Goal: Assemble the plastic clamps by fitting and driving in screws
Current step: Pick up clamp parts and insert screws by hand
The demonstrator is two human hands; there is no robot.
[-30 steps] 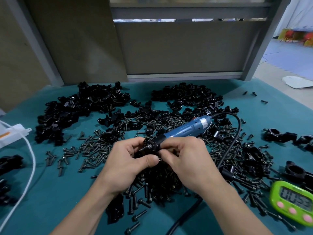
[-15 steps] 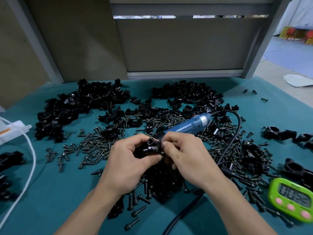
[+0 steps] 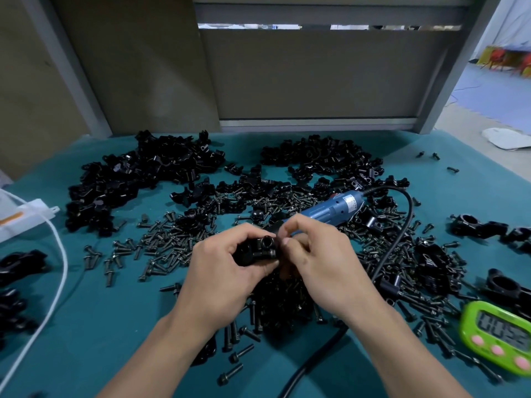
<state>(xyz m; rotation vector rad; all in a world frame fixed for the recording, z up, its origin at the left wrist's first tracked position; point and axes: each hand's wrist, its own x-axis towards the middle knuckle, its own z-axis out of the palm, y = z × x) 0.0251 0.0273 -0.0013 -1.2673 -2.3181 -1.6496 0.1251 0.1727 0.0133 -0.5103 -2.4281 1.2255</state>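
My left hand [image 3: 227, 271] grips a black plastic clamp [image 3: 258, 249] just above the table, with its two round holes facing me. My right hand [image 3: 319, 259] pinches with thumb and forefinger at the clamp's right end; what sits between the fingertips is hidden. Loose black screws [image 3: 161, 242] lie scattered all round and under my hands. A blue electric screwdriver [image 3: 336, 209] lies on the teal table [image 3: 100, 326] just behind my right hand, held by neither hand.
Heaps of black clamp parts [image 3: 138, 176] fill the back left and the back middle. Joined clamps [image 3: 482, 228] lie at the right edge. A green timer [image 3: 500, 337] sits front right. The screwdriver's black cord [image 3: 396, 242] curves right, and a white cable [image 3: 57, 254] runs at left.
The clamp has turned in my left hand so its holes now face me. My right fingers have shifted to its right end. The screwdriver has not moved.
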